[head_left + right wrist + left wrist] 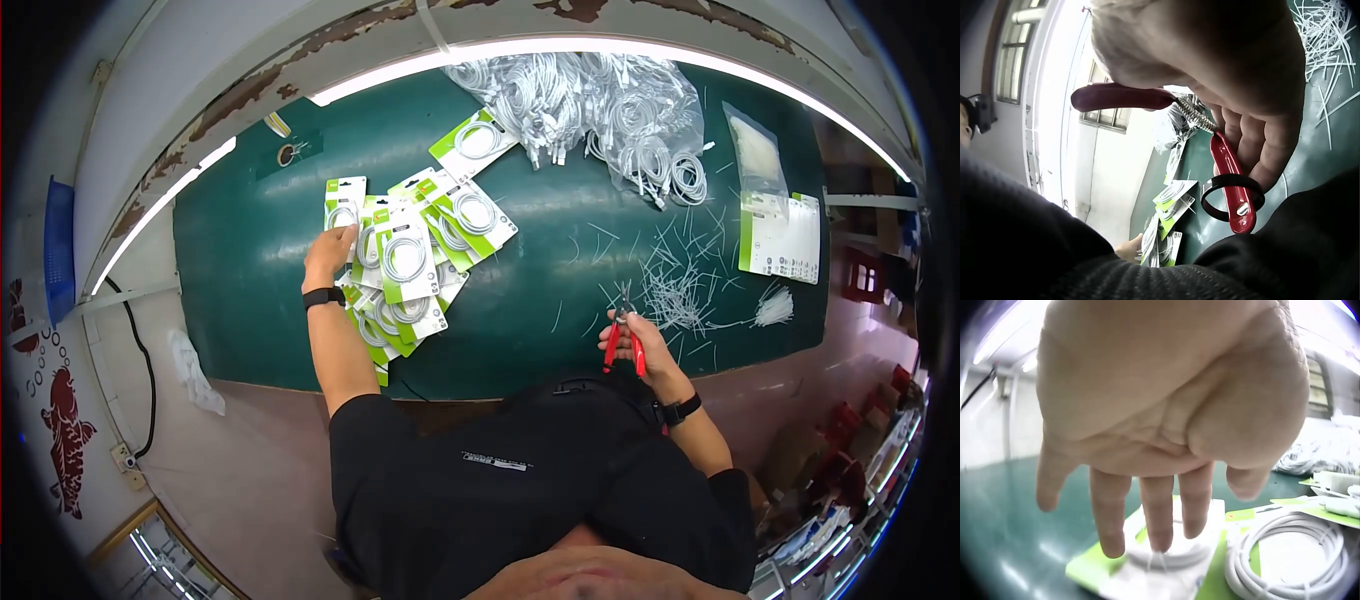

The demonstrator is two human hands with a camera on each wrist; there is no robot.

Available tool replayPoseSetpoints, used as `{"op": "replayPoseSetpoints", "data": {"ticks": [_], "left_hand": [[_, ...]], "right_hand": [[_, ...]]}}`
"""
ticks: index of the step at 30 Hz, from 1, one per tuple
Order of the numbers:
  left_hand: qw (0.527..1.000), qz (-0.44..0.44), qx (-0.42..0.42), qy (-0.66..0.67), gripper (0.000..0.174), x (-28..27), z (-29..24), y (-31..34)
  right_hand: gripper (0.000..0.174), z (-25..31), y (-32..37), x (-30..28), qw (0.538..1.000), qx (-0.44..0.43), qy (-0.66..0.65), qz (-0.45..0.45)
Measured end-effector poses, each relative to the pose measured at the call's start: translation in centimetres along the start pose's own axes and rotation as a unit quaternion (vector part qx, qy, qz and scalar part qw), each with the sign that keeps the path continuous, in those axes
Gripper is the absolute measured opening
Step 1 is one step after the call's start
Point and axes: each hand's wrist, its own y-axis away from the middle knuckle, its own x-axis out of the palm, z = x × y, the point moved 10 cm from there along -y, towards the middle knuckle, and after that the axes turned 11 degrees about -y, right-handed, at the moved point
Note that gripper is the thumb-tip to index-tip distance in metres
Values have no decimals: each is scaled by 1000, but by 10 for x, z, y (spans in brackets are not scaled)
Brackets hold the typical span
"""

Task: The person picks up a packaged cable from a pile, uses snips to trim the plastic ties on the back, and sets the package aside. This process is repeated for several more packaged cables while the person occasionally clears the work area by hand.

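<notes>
My left hand (330,255) reaches to the left edge of a pile of carded cables (405,258). Its fingers hang straight down over one green-and-white card with a coiled white cable (1172,553), fingertips right at the coil, thumb off to the side. Near the table's front edge, my right hand (648,345) holds red-handled pliers (1232,181). A metal spring sits between their handles, which stand spread apart, and a black ring hangs around one handle. The plier tips point away from me, beside a heap of thin white plastic strips (675,295).
Clear bags of coiled white cables (545,95) lie at the back of the green table (540,340). To the right are a bag of white strips (755,150), more cards (785,240) and a small strip bundle (773,307). A light tube (560,46) spans the far side.
</notes>
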Motion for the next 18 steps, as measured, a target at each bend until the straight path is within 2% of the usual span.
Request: {"op": "replayPoseSetpoints", "data": {"ticks": [2, 4, 6, 8, 10, 11, 14, 18], "left_hand": [[984, 30, -53, -168, 48, -26, -34, 12], [991, -75, 9, -114, 51, -43, -95, -8], [986, -98, 135, 27, 55, -2, -141, -59], [984, -76, 162, -23, 58, 24, -201, -84], [991, -9, 133, 8, 59, 56, -236, -109], [991, -10, 136, 9, 59, 55, -248, -110], [988, 58, 140, -19, 57, 54, -266, -103], [983, 95, 154, 42, 57, 42, -241, -105]], "right_hand": [[54, 1, 0, 1, 1000, 2, 0, 0], [51, 6, 1, 7, 1000, 2, -13, 0], [49, 8, 4, 10, 1000, -1, -18, -1], [48, 11, 6, 12, 1000, -11, -14, 0], [48, 18, 10, 8, 1000, -23, -15, -2], [48, 21, 12, 6, 999, -31, -15, -2], [47, 20, 18, 2, 999, -44, -22, 6], [48, 20, 20, -6, 998, -40, -37, 14]]}}
